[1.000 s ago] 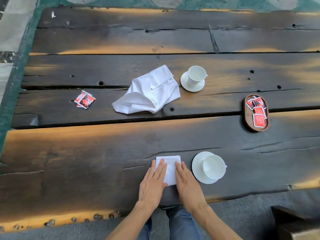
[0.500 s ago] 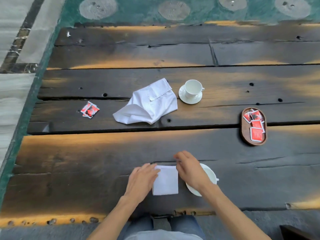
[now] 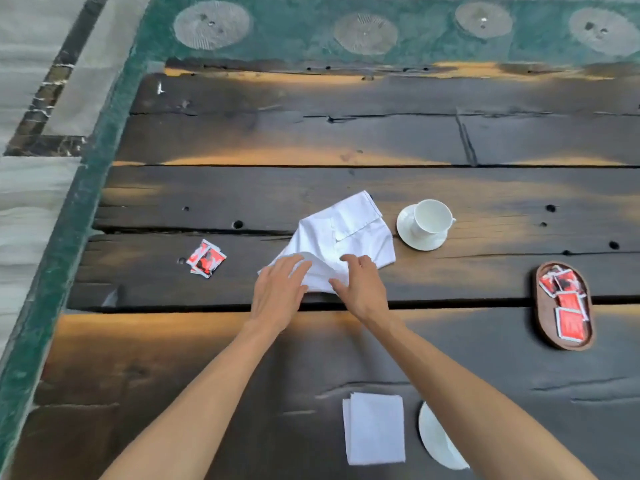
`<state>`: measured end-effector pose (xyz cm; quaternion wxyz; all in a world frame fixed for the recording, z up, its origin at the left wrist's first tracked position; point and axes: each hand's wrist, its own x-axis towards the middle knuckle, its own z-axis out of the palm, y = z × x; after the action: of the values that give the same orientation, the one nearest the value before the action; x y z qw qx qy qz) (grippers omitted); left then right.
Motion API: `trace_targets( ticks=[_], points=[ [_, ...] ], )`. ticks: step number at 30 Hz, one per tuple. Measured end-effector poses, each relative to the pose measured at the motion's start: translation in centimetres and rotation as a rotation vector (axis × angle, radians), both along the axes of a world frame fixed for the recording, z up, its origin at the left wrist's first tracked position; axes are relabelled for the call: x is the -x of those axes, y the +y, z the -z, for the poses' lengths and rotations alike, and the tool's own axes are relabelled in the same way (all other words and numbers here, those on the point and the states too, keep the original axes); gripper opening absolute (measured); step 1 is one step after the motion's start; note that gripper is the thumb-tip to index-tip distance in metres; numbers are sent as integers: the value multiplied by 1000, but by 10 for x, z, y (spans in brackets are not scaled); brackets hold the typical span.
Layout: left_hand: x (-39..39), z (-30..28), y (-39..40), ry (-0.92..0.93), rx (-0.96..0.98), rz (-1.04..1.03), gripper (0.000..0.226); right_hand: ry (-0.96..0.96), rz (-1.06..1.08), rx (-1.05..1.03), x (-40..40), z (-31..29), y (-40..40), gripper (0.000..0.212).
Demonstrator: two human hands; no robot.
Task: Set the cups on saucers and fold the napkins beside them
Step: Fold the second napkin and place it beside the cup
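Hands, left (image 3: 277, 292) flat and right (image 3: 360, 289) pinching, meet a rumpled white napkin (image 3: 346, 237) beside the cup (image 3: 431, 218).

Both hands — left hand (image 3: 277, 292), right hand (image 3: 362, 289) — touch the crumpled napkin (image 3: 349, 237).

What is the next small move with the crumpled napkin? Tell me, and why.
Probably spread the loose napkin flat for its first fold. Both the left hand and the right hand rest on its near edge, it lies rumpled beside the far cup, and the near napkin is already folded.
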<state>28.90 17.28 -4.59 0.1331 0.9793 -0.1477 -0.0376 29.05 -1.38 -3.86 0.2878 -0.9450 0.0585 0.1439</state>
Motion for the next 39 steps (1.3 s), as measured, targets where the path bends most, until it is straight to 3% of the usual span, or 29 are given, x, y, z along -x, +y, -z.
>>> trace_targets(
  ticks=[4, 9, 13, 16, 22, 28, 34, 39],
  points=[
    [-34, 22, 16, 90, -59, 40, 58, 3, -6, 114, -19, 18, 14, 34],
    [-49, 33, 17, 213, -42, -27, 21, -34, -38, 151, -17, 20, 8, 23],
    [-51, 11, 15, 158, 114, -124, 9, -171, -50, 65, -20, -5, -2, 22],
    [-58, -22, 22, 152, 307, -138, 4, -285, -85, -46, -36, -45, -11, 18],
    [-78, -85, 35, -27, 407, -121, 36, -478, -104, -241, -71, -149, -20, 13],
    [-74, -128, 52, -86, 395, -159, 12, -631, -39, -376, -97, -250, -35, 15],
    [-64, -185, 88, -161, 391, -296, 18, -762, -131, -131, -99, -314, -79, 16],
    [-71, -245, 116, -195, 429, -366, 12, -698, -146, -1, -107, -324, -112, 17]
  ],
)
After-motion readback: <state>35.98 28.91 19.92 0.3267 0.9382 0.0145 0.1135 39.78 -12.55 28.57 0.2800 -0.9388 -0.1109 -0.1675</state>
